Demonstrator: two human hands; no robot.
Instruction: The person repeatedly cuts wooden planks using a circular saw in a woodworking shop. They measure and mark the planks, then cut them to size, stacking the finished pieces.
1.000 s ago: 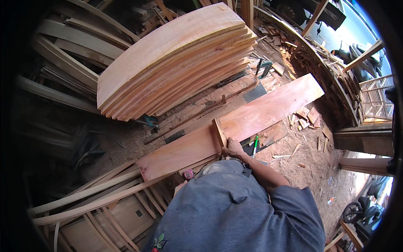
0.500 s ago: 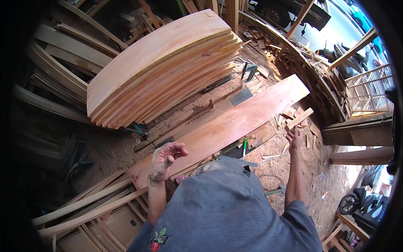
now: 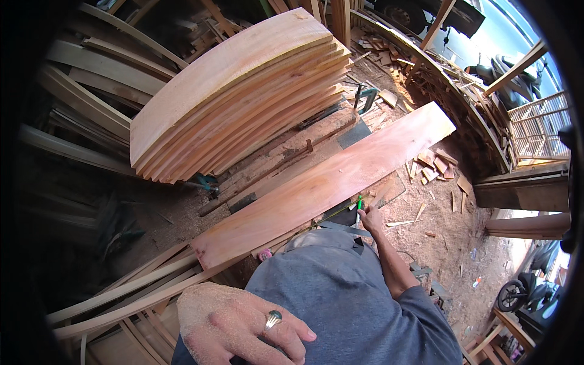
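Observation:
My left hand (image 3: 234,322), dusted with sawdust and wearing a ring with a dark stone, is raised close to the camera at the bottom. Its fingers are loosely bent, apart and empty, partly cut off by the lower edge. My right hand (image 3: 371,220) has its fingertips closed at a slim green-and-white pen (image 3: 359,205) beside the near edge of a long plank (image 3: 322,185). The plank lies slantwise across the bench. A pink tape measure (image 3: 264,254) is by its near left end, and a yellow tape strip (image 3: 334,213) runs along its near edge.
A tall stack of curved boards (image 3: 237,97) stands beyond the plank. A clamp (image 3: 366,99) sits at the bench's far side. Offcuts (image 3: 435,164) and sawdust cover the floor at right. Curved frame pieces (image 3: 131,307) lie at lower left; a motorbike (image 3: 517,292) is at far right.
The small wood block has left my right hand and dropped onto the offcuts. That hand has moved left to the pen. My left hand has come back from the plank toward the camera.

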